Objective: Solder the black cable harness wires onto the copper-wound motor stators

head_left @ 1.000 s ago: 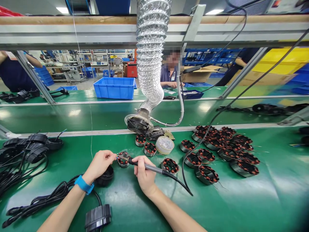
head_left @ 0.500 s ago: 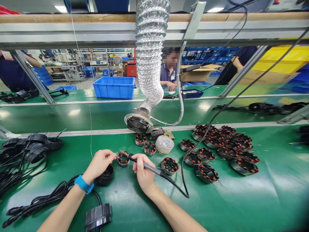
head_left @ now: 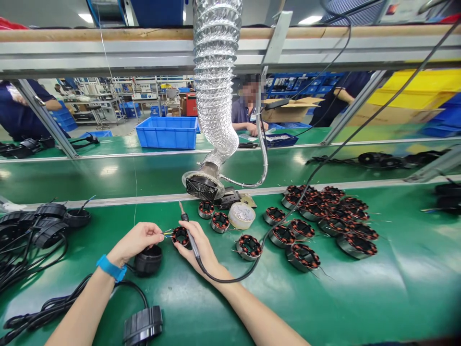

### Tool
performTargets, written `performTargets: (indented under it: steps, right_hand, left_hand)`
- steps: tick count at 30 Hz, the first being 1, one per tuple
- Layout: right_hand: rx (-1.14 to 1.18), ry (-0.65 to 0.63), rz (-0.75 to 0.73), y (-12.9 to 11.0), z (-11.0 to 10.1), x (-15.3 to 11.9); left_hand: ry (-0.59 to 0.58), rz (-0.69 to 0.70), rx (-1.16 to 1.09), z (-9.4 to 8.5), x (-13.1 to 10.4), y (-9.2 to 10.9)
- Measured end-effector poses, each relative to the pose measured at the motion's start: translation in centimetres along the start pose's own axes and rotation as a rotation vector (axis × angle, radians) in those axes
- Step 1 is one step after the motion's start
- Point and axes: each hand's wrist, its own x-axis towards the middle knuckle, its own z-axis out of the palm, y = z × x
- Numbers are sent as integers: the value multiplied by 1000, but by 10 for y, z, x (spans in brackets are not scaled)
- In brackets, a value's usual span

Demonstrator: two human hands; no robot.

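My left hand (head_left: 141,239) is closed, pinching thin coloured wires (head_left: 167,235) at the left side of a small motor stator (head_left: 179,235). This stator is a metal ring with copper-coloured windings. In my right hand (head_left: 202,247) lies a grey soldering iron (head_left: 184,216), its tip pointing up and away from the wires. The thumb and fingers of that hand also reach around the stator's right side and appear to touch it. A black round housing (head_left: 148,261) sits just below my left hand, and another black housing (head_left: 143,325) with a cable lies nearer to me.
Several stators (head_left: 303,257) stand at the right. A round tub (head_left: 241,215) and a fan-fronted extraction duct (head_left: 203,185) are ahead. The iron's cord (head_left: 252,266) loops across the right side. Black cables (head_left: 54,307) lie left. A person (head_left: 245,115) sits across the bench.
My right hand has turned the soldering iron's tip upward, off the wires, and moved its fingers to the stator. My left hand keeps its pinch on the wires. The whole view has shifted slightly.
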Motion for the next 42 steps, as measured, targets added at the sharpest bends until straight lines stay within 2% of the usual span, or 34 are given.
performTargets:
  steps: [7,13,19,28,36,42]
  right_hand:
    - [30,-25,-18,-2,-3,3]
    - [26,-15,-13,-3,-5,3]
    - [17,-9,-12,-6,-8,3]
    - [18,-18,-9,-8,-8,3]
    - [9,-26,0,-10,-11,3]
    - [9,-25,-15,-8,-9,2]
  left_hand:
    - [-21,-33,-5,20,9,-5]
    - [-56,-53,-76,12,7,-4]
    - [8,-16,-99,2,3,1]
    - [109,-32,-114,21,10,-5]
    - [107,-20,-128,13,4,2]
    - [173,-18,-144,22,9,0]
